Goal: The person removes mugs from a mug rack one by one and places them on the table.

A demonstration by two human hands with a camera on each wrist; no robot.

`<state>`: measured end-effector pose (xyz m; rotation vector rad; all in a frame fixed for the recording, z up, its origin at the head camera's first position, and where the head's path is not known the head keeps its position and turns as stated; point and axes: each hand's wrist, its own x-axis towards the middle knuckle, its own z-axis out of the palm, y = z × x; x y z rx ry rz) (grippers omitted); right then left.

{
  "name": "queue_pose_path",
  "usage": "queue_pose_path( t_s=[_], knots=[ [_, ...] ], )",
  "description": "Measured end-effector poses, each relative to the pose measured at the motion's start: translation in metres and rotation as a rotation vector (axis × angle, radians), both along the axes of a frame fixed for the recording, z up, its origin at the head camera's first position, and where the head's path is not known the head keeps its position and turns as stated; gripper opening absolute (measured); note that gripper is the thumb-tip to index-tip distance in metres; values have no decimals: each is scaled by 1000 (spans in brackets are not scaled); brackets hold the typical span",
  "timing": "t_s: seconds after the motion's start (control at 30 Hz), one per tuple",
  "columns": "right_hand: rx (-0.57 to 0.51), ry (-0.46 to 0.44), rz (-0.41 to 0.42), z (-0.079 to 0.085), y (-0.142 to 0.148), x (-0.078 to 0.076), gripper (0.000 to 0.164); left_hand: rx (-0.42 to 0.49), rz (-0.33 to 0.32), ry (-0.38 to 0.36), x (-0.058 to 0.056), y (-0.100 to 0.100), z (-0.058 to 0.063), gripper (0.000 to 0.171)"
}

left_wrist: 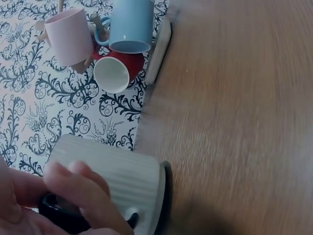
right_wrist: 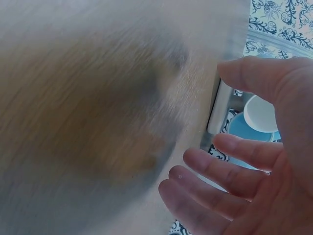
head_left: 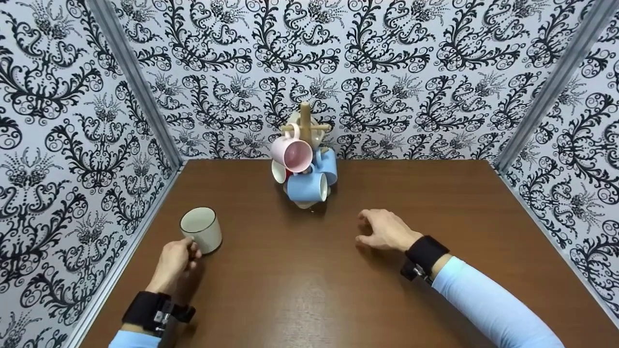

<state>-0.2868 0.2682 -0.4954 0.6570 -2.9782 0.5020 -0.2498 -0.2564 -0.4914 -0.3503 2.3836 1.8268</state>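
A pale ribbed mug (head_left: 207, 237) with a dark rim and black handle (left_wrist: 63, 215) stands upright at the table's left side. My left hand (head_left: 173, 263) is at its near side, with curled fingers gripping the handle; part of the handle is hidden behind them. Over the right half of the table, my right hand (head_left: 389, 229) holds nothing. Its fingers (right_wrist: 230, 171) are spread and slightly bent, with the thumb apart from them.
A wooden mug tree (head_left: 305, 116) stands at the back centre. On it hang a pink mug (head_left: 292, 153), two blue mugs (head_left: 304, 187), a red mug with a white inside (left_wrist: 111, 74), and a pale one behind. Patterned walls enclose the brown table (head_left: 300, 270).
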Motion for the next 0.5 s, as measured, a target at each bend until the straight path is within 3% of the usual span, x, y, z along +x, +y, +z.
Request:
queue_pose_path(
  t_s=[0.23, 0.37, 0.5],
  knots=[
    [-82, -24, -26, -2, -3, -4, 58, -39, -1, 3, 4, 0, 0, 43],
    [-143, -41, -49, -4, -4, -7, 57, -71, -19, 40, 5, -1, 2, 40],
    [-187, -45, -65, -6, -4, -9, 57, -250, -53, 92, 6, -5, 5, 41]
  ],
)
